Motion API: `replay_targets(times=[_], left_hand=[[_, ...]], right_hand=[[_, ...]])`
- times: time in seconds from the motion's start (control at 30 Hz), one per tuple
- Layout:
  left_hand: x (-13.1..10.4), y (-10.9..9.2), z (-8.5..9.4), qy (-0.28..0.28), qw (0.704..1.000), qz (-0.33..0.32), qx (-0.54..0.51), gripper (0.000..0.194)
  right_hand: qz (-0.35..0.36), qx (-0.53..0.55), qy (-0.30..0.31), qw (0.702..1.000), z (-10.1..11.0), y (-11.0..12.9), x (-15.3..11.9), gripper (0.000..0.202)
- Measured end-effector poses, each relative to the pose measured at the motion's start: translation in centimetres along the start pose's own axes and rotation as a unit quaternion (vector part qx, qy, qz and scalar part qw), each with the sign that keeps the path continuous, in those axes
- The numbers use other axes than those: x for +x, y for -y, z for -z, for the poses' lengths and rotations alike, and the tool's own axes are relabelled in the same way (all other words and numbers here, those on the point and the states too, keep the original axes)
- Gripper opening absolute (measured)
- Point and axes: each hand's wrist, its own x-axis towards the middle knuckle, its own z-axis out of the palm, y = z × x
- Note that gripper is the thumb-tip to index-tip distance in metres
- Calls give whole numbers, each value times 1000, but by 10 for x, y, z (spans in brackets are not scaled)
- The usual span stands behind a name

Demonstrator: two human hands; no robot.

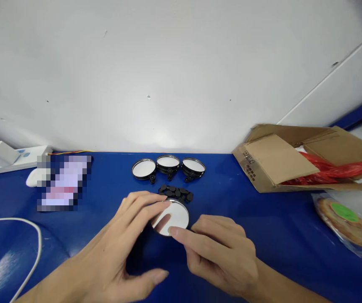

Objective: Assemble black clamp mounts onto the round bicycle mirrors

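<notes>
A small round mirror [177, 216] with a dark rim lies face up between my hands near the middle of the table. My left hand [120, 240] reaches over it from the left. Its fingers rest stretched along the far left rim, while the thumb stands well apart from the mirror. My right hand [220, 250] is closed at the near right edge, its index fingertip on the glass and the other fingers curled. What those curled fingers touch is hidden. Just beyond the mirror is a cluster of small black parts [177, 192].
Three similar round mirrors [168, 162] with black mounts stand by the wall. At left are a blurred phone [65, 181], a power strip [32, 155] and a white cable [38, 240]. An open cardboard box [272, 160] and a wrapped round pastry [351, 223] lie at right.
</notes>
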Motion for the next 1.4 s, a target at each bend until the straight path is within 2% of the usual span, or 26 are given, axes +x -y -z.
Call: replay_targets(times=[0.07,0.23,0.33,0.5,0.6,0.7,0.83,0.93,1.13,1.23,1.3,1.4], left_hand=[[-2,-3,-5,-6,999,-19,36,91],[-7,-11,-11,-49,993,-74,78,73],[-6,-14,-9,-32,991,-63,109,70],[0,-12,-5,-23,990,-89,103,47],[3,-9,-3,-38,984,-119,123,41],[3,-8,-4,-50,981,-152,108,43],[2,-9,-9,-77,981,-148,98,34],[-2,-9,-14,-73,979,-148,116,26],[-8,-6,-16,-57,985,-131,99,31],[-4,-9,-10,-35,988,-135,67,22],[-1,-14,-6,4,990,-134,41,18],[-4,-21,-3,6,994,-108,2,26]], right_hand=[[-8,56,6,998,0,4,2,34],[-17,143,-24,989,-11,13,3,38],[-42,142,-8,989,-17,17,1,32],[-86,87,-12,992,-17,24,1,14],[-128,86,39,987,-16,25,3,18],[-131,92,107,981,-18,26,2,28],[-110,79,116,984,-22,29,-3,33],[-108,111,147,977,-17,26,-3,38],[-111,237,272,926,3,8,17,28],[-120,318,296,893,10,2,25,24],[-130,355,306,874,12,-1,27,20],[-128,424,319,838,12,-4,27,20]])
